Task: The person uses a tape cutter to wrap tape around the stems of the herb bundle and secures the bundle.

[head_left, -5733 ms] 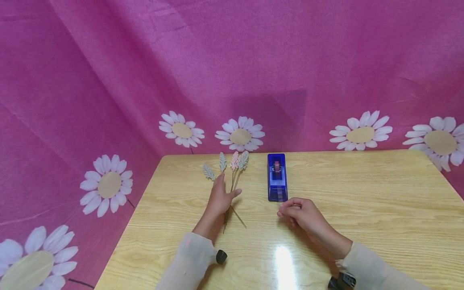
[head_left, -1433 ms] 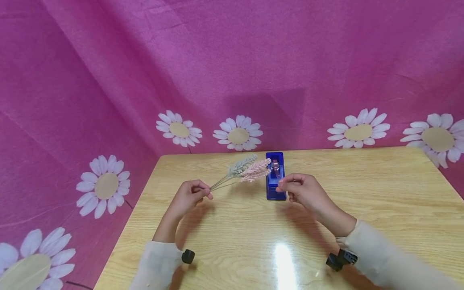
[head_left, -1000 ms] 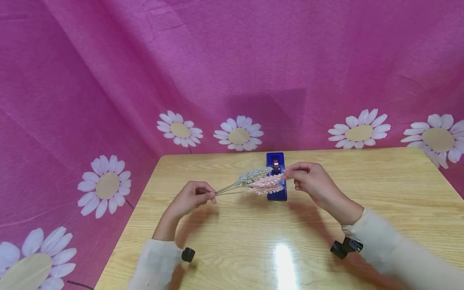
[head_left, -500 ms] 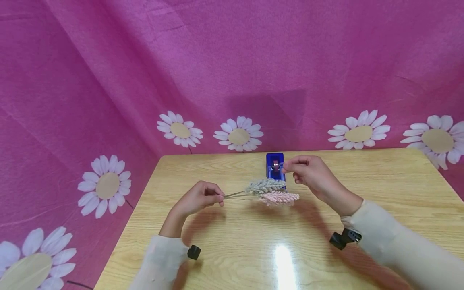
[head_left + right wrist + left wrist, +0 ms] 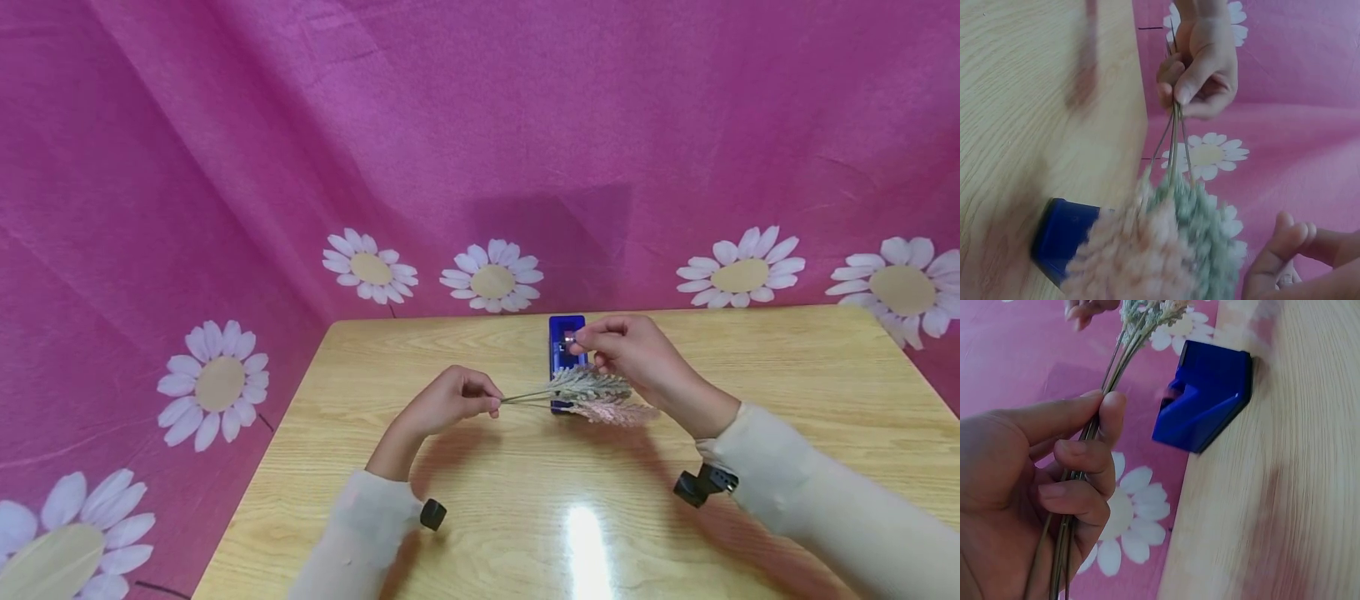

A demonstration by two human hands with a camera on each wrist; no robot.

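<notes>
My left hand (image 5: 447,402) grips a bundle of artificial flower stems (image 5: 1066,531), with curled fingers and thumb round the thin brown stalks. Pale green heads (image 5: 588,382) and pink heads (image 5: 611,412) point right, raised above the table. Just above these heads my right hand (image 5: 633,354) has thumb and forefinger pinched together. A small clear strip, apparently tape (image 5: 571,338), shows faintly at those fingertips; the right wrist view does not show it clearly. Behind the flowers stands a blue tape dispenser (image 5: 1213,387), its front part hidden by them in the head view.
The light wooden table (image 5: 510,517) ends at the back against a pink cloth (image 5: 420,150) printed with large white daisies. More of that cloth hangs along the left side. A bright light reflection lies on the tabletop near the front.
Earlier, my left hand reached over flowers lying on the table and my right hand was at the dispenser's front. Since then the gathered bundle has moved right, under my right hand.
</notes>
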